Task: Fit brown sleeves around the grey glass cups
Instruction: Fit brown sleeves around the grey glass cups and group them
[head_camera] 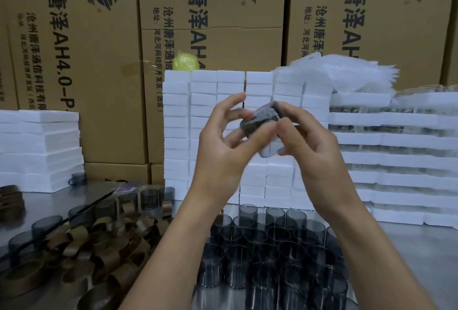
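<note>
A grey glass cup [260,121] is held tilted at chest height between both hands, blurred by motion. My left hand [220,146] has its thumb and fingers curled round the cup's left side. On the cup's right end, my right hand [307,143] pinches it with thumb and fingers. I cannot make out whether a sleeve sits on this cup. Several bare grey glass cups [267,242] stand on the table below the hands. A heap of brown sleeves [99,247] lies at the lower left.
White foam blocks [218,101] are stacked behind the hands, with more stacks at left [39,151] and foam trays at right [396,161]. Cardboard boxes [210,12] form a wall behind. More grey cups [148,199] line the sleeve heap's far side.
</note>
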Motion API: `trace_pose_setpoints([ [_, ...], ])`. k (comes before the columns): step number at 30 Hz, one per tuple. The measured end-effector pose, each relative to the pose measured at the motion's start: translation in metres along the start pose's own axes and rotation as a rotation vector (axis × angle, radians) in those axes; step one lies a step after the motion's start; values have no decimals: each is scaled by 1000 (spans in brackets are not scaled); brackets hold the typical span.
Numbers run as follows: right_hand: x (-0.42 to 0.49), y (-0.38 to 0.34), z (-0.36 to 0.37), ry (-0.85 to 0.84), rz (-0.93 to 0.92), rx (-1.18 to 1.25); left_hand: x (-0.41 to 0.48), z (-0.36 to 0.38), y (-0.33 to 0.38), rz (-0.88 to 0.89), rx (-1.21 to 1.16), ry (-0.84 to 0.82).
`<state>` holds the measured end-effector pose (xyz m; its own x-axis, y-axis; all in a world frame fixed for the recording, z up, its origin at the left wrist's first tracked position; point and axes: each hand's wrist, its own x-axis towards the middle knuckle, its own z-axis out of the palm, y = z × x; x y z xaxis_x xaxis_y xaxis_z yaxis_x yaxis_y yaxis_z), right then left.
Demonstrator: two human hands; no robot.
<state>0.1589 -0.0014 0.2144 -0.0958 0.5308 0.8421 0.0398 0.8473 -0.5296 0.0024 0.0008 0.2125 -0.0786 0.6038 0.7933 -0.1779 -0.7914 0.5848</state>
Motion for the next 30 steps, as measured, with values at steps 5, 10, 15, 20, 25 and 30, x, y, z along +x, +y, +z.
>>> trace_pose_setpoints([
  [5, -5, 6, -3, -21, -29, -161, -6, 9, -2, -310, -419, -129],
  [10, -7, 12, -11, -164, -35, -399, -3, 4, -8, -502, -106, -104],
  [15, -6, 22, -19, -175, -19, -406, -6, 6, -9, -613, -26, -139],
  [20, -9, 34, 0, 71, -84, -530, -13, 33, -22, -462, 47, -88],
  [25, -9, 26, 17, 192, 168, -183, -26, 34, -45, 46, 407, 5],
  [30, -3, 10, 11, -33, 604, 200, -17, 3, -47, 207, 573, -125],
])
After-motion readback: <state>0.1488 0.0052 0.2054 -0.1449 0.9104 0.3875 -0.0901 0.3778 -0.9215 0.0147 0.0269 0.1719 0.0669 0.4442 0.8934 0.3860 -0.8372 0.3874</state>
